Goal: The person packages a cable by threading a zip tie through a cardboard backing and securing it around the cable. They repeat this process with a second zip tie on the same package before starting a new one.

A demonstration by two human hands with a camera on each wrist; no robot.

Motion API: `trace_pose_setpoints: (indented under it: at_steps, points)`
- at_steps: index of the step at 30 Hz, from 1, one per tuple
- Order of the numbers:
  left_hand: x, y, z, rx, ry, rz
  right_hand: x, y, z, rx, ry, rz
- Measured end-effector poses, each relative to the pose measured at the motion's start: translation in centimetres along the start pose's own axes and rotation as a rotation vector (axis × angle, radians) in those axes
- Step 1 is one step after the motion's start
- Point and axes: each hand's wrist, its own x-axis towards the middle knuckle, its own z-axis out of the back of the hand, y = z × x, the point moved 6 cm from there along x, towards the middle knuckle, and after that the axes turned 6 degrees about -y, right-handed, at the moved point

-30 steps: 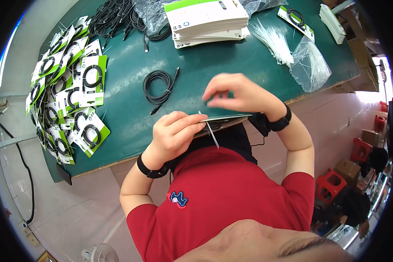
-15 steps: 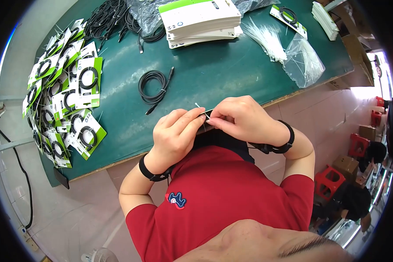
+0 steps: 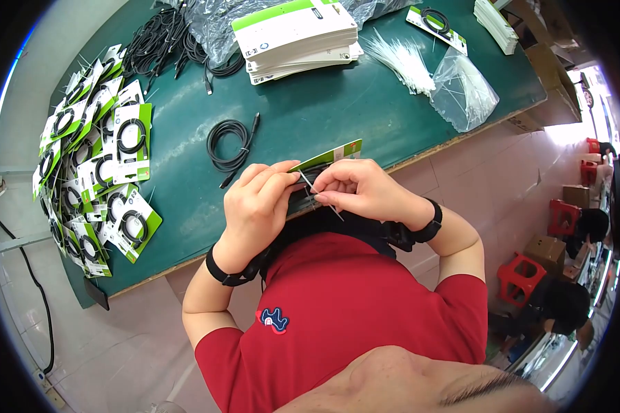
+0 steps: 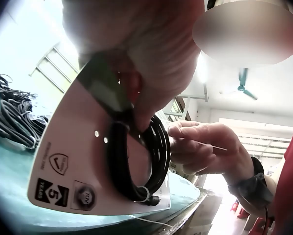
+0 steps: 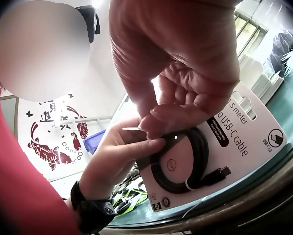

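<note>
My left hand point(image 3: 255, 206) grips a printed card point(image 3: 341, 150) with a green end, held at the table's front edge. A coiled black USB-C cable point(image 5: 203, 152) lies against the card's printed face, bound low on its loop by a small white tie. A thin white cable tie point(image 3: 335, 213) crosses the card between both hands. Thumb and fingertips of my right hand point(image 3: 372, 193) pinch that tie beside the coil. In the left wrist view, the left fingers cover the card's upper part and the top of the coil.
Another coiled black cable point(image 3: 220, 165) lies on the green table point(image 3: 179, 206). Finished-looking carded cables point(image 3: 131, 141) are heaped at left. Toward the back are a card stack point(image 3: 296, 34), loose black cables point(image 3: 151, 48), white cable ties point(image 3: 399, 62) and a clear bag point(image 3: 465, 93).
My right hand came down from above the card and pinched the cable tie. The card has tilted, so its green end now shows. Both hands appear slightly farther left in the head view.
</note>
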Motion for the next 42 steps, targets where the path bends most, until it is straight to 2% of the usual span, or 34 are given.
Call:
trace_pose_setpoints:
  at_steps: [3,8,12,15,16,19,20,23,24,28,31,32,35,36,39,42]
  points:
    - [-0.2,0.6,-0.1,-0.002,0.013,0.042,0.1,0.4,-0.1,-0.167,-0.008,0.224]
    - [0.0,0.7,-0.1,-0.010,0.013,0.068,0.2,0.7,0.1,-0.256,0.006,0.285]
    - [0.2,0.9,-0.1,-0.011,0.025,0.078,0.5,0.1,0.4,-0.160,0.053,0.227]
    - [0.3,1.5,0.1,-0.081,0.025,0.165,0.8,-0.8,0.5,0.215,0.071,-0.030]
    - [0.2,1.8,0.1,-0.071,0.024,0.178,1.0,-0.5,0.6,0.220,0.086,-0.032]
    - [-1.1,4.5,-1.9,-0.463,0.203,0.649,2.0,-0.2,1.4,0.273,0.042,-0.187]
    - [-1.2,4.8,-1.9,-0.458,0.197,0.658,2.2,-0.4,1.2,0.274,0.053,-0.190]
    - [-2.5,6.0,-3.2,-0.673,0.271,0.976,2.9,-1.2,1.2,0.412,-0.043,-0.185]
    - [-2.6,6.1,-3.3,-0.672,0.267,0.983,3.0,-1.5,0.9,0.412,-0.037,-0.190]
    - [-3.2,6.5,-4.0,-0.765,0.260,1.085,3.3,-1.7,0.6,0.217,-0.098,-0.075]
    - [-3.7,6.7,-4.5,-0.827,0.268,1.164,3.4,-1.5,0.7,-0.077,-0.136,0.081]
    - [-3.8,6.6,-4.5,-0.830,0.259,1.170,3.4,-1.5,0.5,-0.080,-0.126,0.079]
    - [-3.9,6.3,-4.5,-0.850,0.270,1.179,3.3,-0.5,0.5,-0.243,-0.188,0.284]
    - [-3.8,6.3,-4.4,-0.854,0.266,1.181,3.3,-0.6,0.4,-0.246,-0.183,0.282]
    - [-4.1,6.1,-4.3,-0.918,0.282,1.231,2.9,0.5,0.2,-0.387,-0.276,0.513]
    - [-4.3,6.2,-4.4,-0.944,0.278,1.235,2.5,1.0,-0.4,-0.453,-0.292,0.612]
